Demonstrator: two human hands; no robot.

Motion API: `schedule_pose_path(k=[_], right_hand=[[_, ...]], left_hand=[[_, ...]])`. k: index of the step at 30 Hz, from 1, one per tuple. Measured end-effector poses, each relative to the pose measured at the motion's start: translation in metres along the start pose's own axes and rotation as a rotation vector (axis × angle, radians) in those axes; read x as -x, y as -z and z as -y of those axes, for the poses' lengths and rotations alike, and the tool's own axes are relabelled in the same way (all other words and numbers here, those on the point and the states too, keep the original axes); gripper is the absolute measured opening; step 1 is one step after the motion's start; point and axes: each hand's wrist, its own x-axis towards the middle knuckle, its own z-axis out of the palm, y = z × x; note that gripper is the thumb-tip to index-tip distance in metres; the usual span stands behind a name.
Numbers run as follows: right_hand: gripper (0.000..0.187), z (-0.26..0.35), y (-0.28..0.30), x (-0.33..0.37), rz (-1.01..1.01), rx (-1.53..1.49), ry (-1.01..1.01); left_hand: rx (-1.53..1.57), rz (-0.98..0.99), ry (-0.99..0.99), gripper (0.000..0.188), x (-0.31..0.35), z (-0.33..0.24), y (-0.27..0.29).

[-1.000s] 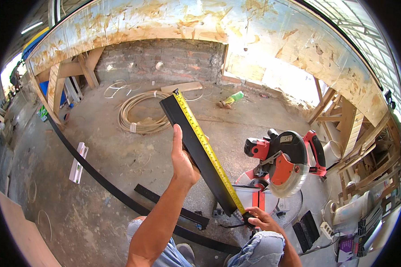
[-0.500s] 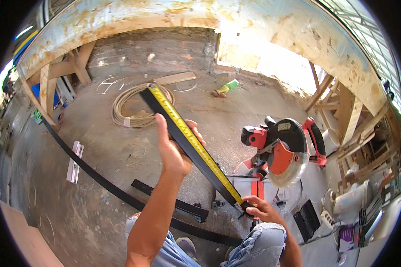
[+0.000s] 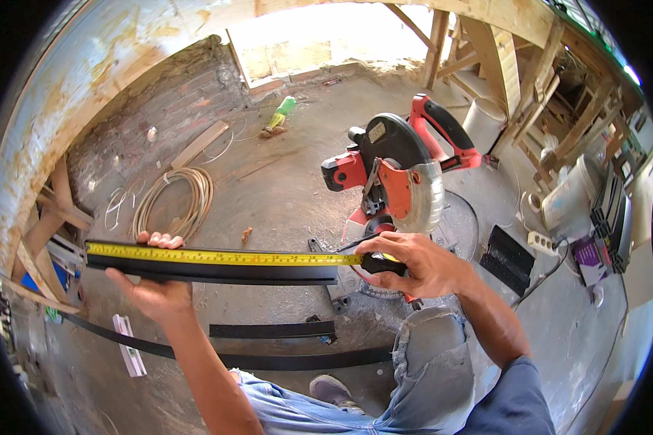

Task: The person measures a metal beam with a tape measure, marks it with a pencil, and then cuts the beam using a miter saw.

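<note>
My left hand (image 3: 159, 293) is closed around the far-left part of a short black strip (image 3: 261, 273), thumb below it and fingertips over its upper edge. Along the strip lies the yellow blade of a tape measure (image 3: 268, 258), running level across the view. At the other end my right hand (image 3: 435, 267) grips the tape measure's dark case, just past the strip's right end. Both are held above the floor, in front of a red and black mitre saw (image 3: 395, 181). Another short black piece (image 3: 268, 330) and a long black strip (image 3: 297, 361) lie on the floor below.
A coil of beige hose or cable (image 3: 202, 199) and a wooden board (image 3: 199, 143) lie by the brick wall. Beyond the saw are a green bottle (image 3: 286, 106) and a white bucket (image 3: 484, 122). A power strip (image 3: 542, 243) and black pieces (image 3: 510, 259) are at right. A pale profile (image 3: 129, 345) lies left.
The black strip and tape blade have swung from a steep diagonal to nearly level. My right hand has come up with the case, and the view has turned to the right.
</note>
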Motion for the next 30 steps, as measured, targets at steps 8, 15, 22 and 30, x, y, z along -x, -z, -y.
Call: schedule_pose_path(k=[8, 15, 22, 30], right_hand=[[0.045, 0.026, 0.003, 0.001, -0.012, 0.094, -0.017], [0.047, 0.029, 0.001, 0.006, -0.037, 0.206, -0.010], [0.047, 0.029, -0.002, 0.008, -0.063, 0.254, 0.027], [0.048, 0.025, -0.004, 0.011, -0.079, 0.250, 0.017]], left_hand=[[0.067, 0.001, 0.031, 0.072, 0.003, -0.015, 0.004], [0.085, -0.009, 0.019, 0.075, 0.003, -0.017, 0.002], [0.087, 0.043, 0.050, 0.074, 0.002, -0.023, 0.010], [0.030, 0.059, 0.065, 0.073, 0.002, -0.019, 0.013]])
